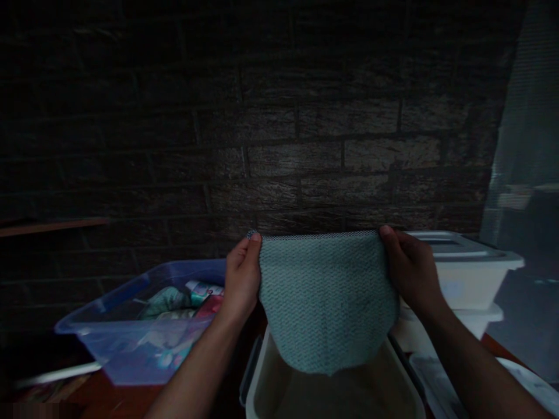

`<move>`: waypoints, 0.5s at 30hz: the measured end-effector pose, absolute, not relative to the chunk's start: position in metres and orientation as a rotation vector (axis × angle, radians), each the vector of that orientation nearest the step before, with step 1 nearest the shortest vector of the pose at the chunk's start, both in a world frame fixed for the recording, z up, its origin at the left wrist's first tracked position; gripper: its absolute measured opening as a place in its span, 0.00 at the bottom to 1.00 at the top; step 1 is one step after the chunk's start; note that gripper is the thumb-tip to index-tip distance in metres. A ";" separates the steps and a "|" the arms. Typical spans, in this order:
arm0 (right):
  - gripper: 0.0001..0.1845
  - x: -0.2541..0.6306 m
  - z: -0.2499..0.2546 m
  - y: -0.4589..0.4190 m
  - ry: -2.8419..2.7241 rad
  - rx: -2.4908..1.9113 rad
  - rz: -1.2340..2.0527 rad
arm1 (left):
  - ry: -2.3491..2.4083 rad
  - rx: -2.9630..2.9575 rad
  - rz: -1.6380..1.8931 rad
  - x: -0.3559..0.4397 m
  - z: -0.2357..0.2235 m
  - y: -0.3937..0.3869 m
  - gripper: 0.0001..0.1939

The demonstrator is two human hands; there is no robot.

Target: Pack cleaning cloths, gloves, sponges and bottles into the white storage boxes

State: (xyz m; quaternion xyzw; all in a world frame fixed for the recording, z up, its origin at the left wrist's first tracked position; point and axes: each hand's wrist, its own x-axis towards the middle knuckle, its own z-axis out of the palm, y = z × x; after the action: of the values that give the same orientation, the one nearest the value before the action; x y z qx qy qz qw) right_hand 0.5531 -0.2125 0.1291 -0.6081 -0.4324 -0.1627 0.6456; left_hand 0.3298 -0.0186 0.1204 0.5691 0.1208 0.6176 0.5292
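I hold a pale teal knitted cloth (325,297) up by its two top corners in front of a dark brick wall. My left hand (241,278) pinches the left corner and my right hand (408,269) pinches the right corner. The cloth hangs down with its lower edge over an open white bin (262,378) right below it.
A clear bluish tub (131,326) with several cloths and packets stands at the left on a reddish table. Stacked white lidded bins (467,273) stand at the right. A wooden shelf edge (52,226) shows at far left. The scene is dim.
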 end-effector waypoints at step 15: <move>0.20 0.554 0.125 -0.209 -1.222 -1.290 0.102 | 0.273 1.724 1.707 0.329 0.128 -0.043 0.13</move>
State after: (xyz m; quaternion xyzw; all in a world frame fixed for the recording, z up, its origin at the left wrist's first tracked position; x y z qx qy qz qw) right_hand 0.5539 -0.2095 0.1251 -0.5632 -0.5335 0.0445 0.6294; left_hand 0.3292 -0.0432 0.1276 0.6633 0.1052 0.6568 0.3429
